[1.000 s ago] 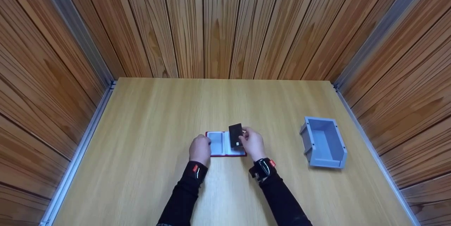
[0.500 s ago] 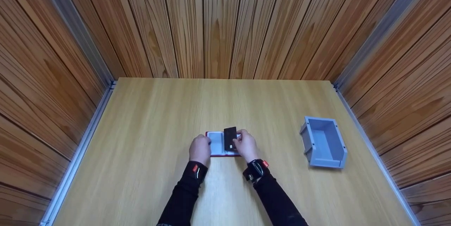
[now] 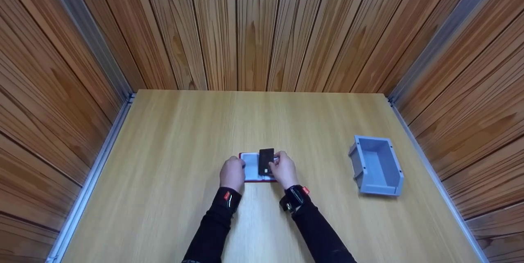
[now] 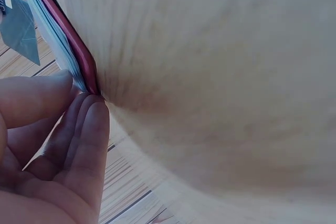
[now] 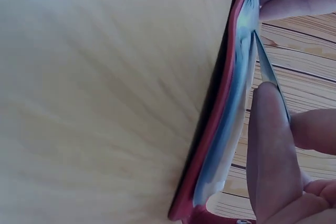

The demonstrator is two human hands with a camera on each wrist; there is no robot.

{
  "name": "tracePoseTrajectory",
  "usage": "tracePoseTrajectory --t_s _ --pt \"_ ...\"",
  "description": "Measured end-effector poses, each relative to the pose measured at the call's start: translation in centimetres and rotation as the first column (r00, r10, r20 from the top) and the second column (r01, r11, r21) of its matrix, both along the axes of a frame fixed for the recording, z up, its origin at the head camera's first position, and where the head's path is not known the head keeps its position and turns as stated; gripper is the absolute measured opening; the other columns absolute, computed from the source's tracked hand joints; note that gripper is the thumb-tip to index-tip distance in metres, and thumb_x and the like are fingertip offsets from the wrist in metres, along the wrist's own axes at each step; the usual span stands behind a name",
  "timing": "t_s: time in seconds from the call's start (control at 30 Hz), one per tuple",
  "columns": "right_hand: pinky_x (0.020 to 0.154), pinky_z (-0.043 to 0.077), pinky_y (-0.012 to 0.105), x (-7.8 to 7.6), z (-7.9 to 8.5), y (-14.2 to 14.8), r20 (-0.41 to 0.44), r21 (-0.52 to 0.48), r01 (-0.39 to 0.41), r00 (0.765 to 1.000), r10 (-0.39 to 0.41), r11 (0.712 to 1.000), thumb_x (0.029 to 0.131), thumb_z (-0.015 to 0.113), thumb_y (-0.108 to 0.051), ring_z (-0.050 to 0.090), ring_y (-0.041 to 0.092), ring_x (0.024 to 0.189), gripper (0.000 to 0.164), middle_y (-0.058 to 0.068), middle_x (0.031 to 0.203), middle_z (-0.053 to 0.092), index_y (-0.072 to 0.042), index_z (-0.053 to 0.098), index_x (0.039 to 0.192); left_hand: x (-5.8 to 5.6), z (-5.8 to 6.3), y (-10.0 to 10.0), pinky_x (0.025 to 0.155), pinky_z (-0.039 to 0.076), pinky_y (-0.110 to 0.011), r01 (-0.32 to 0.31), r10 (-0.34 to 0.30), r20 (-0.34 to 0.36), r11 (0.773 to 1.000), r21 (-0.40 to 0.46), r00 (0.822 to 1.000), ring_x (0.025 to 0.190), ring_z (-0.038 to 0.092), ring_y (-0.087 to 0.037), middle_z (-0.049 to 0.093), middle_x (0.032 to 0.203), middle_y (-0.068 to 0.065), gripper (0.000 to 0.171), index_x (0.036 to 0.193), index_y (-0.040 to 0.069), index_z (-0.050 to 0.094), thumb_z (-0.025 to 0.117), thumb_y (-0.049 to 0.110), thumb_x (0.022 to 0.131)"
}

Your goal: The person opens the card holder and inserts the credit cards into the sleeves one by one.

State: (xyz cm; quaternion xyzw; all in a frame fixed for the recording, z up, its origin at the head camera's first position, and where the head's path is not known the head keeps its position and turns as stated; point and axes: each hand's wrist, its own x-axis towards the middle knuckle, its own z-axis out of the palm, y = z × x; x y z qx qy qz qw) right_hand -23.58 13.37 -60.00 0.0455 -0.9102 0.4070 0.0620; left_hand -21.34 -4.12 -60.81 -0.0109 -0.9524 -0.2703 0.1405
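A red-covered card holder (image 3: 251, 165) with clear sleeves lies spread open on the table. My left hand (image 3: 232, 173) pinches its left edge; in the left wrist view the thumb lies on the sleeves and the fingers on the red cover (image 4: 80, 51). Between thumb and fingers of my right hand (image 3: 285, 171) is a black card (image 3: 266, 161) with a small light square near its lower end. In the right wrist view the card (image 5: 274, 80) stands at a slant, its far edge right at the sleeves near the holder's middle fold. The holder's right part is mostly hidden behind card and hand.
A grey-blue plastic bin (image 3: 380, 189) stands on the right side of the wooden table (image 3: 184, 132). Wood-panelled walls (image 3: 254, 29) rise at the back and both sides, with metal rails (image 3: 92, 179) along the table's side edges.
My right hand has carried the black card leftward and slightly down, from the holder's right page to its middle fold. The left hand and the holder have stayed in place.
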Motion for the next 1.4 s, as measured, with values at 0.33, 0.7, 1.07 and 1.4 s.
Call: tracePoseTrajectory --t_s 0.33,0.7,1.07,1.4 --pt "0.066 0.049 0.037 -0.01 0.06 -0.31 0.091 0.029 0.017 0.996 -0.020 0.999 0.085 0.071 -0.003 0.056 0.020 0.069 0.022 0.004 0.074 0.057 0.003 0.058 0.101 0.07 0.12 0.03 0.060 0.049 -0.043 -0.001 0.001 0.005 1.000 -0.001 1.000 0.067 0.060 -0.030 0.057 0.071 -0.010 0.014 0.074 0.004 0.073 0.065 -0.007 0.077" --pt "0.068 0.049 0.040 -0.04 0.00 -0.31 0.073 0.109 -0.020 0.997 0.012 0.994 0.083 0.074 -0.005 0.057 0.023 0.070 0.024 0.004 0.073 0.056 0.004 0.060 0.100 0.32 0.31 -0.04 0.059 0.048 -0.041 0.008 -0.008 -0.007 1.000 0.000 1.000 0.065 0.059 -0.028 0.056 0.070 -0.008 0.013 0.075 0.003 0.073 0.066 -0.008 0.076" --pt "0.065 0.047 0.038 -0.14 0.17 -0.19 0.085 0.104 -0.030 0.996 0.021 0.994 0.082 0.072 -0.006 0.055 0.022 0.067 0.024 0.003 0.072 0.056 0.006 0.059 0.098 0.14 0.42 0.05 0.061 0.048 -0.041 0.006 -0.006 0.016 1.000 -0.002 1.000 0.068 0.060 -0.029 0.056 0.071 -0.009 0.013 0.074 0.003 0.072 0.065 -0.008 0.078" --pt "0.067 0.048 0.038 -0.17 0.34 0.02 0.121 0.091 -0.050 0.992 0.038 0.995 0.083 0.071 -0.005 0.056 0.022 0.069 0.021 0.004 0.075 0.057 0.005 0.059 0.098 0.09 0.50 0.10 0.060 0.048 -0.041 -0.003 0.003 0.044 1.000 0.010 0.999 0.067 0.058 -0.027 0.055 0.071 -0.008 0.014 0.075 0.003 0.073 0.066 -0.008 0.078"
